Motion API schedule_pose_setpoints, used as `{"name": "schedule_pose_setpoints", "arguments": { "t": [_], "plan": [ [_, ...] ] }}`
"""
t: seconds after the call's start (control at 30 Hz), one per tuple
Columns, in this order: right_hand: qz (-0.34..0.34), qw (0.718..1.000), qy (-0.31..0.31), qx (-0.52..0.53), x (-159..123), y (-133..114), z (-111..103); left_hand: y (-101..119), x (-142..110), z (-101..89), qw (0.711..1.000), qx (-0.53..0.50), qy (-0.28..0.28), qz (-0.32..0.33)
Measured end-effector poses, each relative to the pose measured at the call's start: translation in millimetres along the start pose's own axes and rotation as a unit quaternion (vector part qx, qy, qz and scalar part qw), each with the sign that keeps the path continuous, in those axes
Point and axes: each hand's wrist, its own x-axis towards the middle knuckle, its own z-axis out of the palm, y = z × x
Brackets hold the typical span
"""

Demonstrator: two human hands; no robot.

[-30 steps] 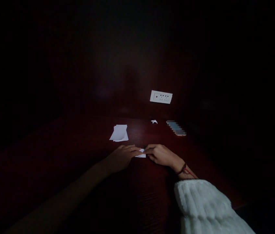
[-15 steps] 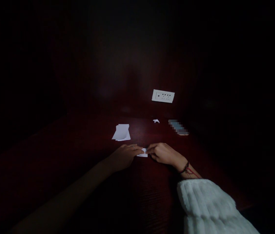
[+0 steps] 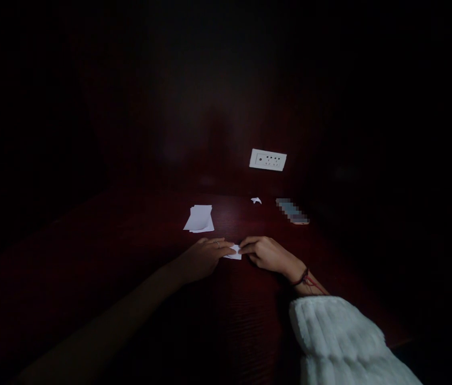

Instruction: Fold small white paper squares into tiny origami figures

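A small piece of white folded paper [image 3: 234,255] lies on the dark red table between my two hands. My left hand [image 3: 206,256], with a ring on one finger, holds the paper's left side, its fingers close together and pressed down on it. At the upper right edge, my right hand [image 3: 265,252] is closed, its fingertips gripping the same paper. Part of the paper is hidden under the fingers. A stack of white paper sheets [image 3: 200,218] rests beyond my left hand.
A small folded white paper shape [image 3: 256,200] sits near the back wall. To its right lies a phone [image 3: 292,211] with a blurred screen. A white socket panel [image 3: 268,160] is set in the wall. The surroundings are very dark.
Both hands stay at the paper with almost the same grip. The whole view has shifted very slightly.
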Motion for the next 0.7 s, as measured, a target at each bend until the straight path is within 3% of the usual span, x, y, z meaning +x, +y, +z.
{"name": "schedule_pose_setpoints", "arguments": {
  "t": [0.2,0.37,0.47,0.7],
  "plan": [
    [0.011,1.000,-0.001,0.004,-0.6,1.7,-1.3,6.6,0.5,-8.2,1.000,0.019,0.006,0.000],
    [0.058,0.995,0.078,0.029,0.1,7.1,3.6,4.6,-2.3,-7.3,1.000,0.015,0.002,0.012],
    [0.092,0.988,0.109,0.066,2.9,9.4,8.1,1.8,-3.1,-4.3,0.999,0.016,0.005,0.033],
    [0.143,0.961,0.090,0.218,9.3,9.2,19.7,8.7,-1.0,-15.1,0.998,0.048,0.028,0.035]
  ]
}}
